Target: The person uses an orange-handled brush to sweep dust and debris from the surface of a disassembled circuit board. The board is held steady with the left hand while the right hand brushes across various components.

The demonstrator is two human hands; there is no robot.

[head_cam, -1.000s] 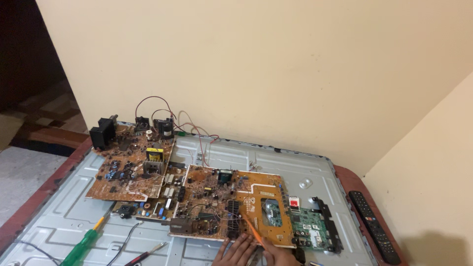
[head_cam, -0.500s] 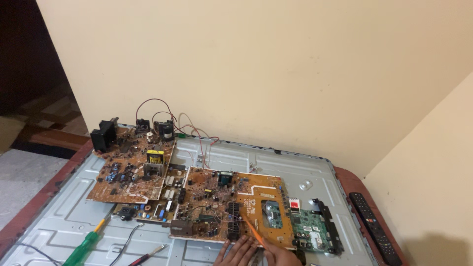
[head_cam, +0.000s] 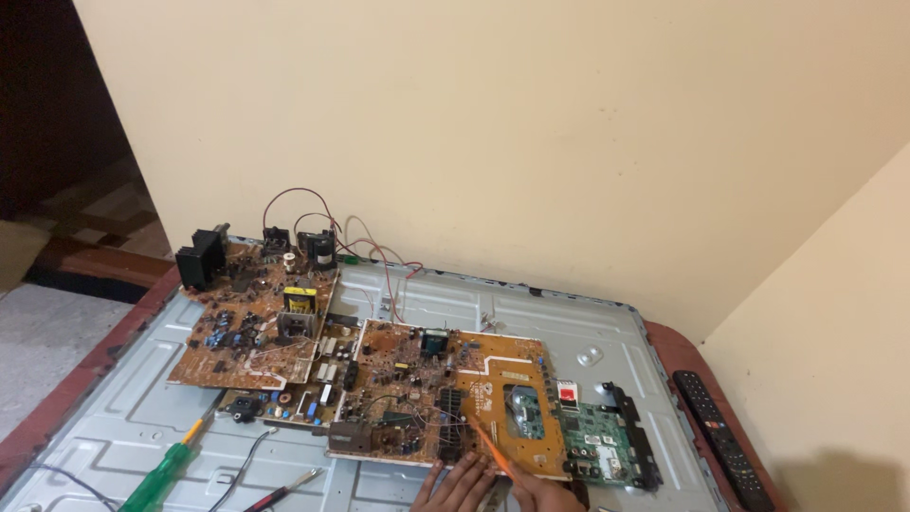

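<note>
Head view caught my right hand at the six o'clock edge of the frame, fingers closed around a thin orange-handled tool whose tip pointed toward eleven o'clock onto the brown circuit board. That board lay flat near the middle of the grey metal panel, and the tool met it at its near edge, beside a dark ribbed block. My left hand rested just at nine o'clock of the right, fingers spread and pressing on the board's near edge; it gripped nothing that I could see. To do this well, I judged, the left hand had to pin the board firmly while the tip stayed shallow and steady, clear of the fine wires. At nine to ten o'clock of that board sat a second brown board with a yellow-wrapped coil, black blocks and red wire loops. At three o'clock a small green board carried a little red-and-white square sticker at its far corner. A green-handled screwdriver lay at eight o'clock, and a black remote control at three o'clock on the reddish table edge.
</note>
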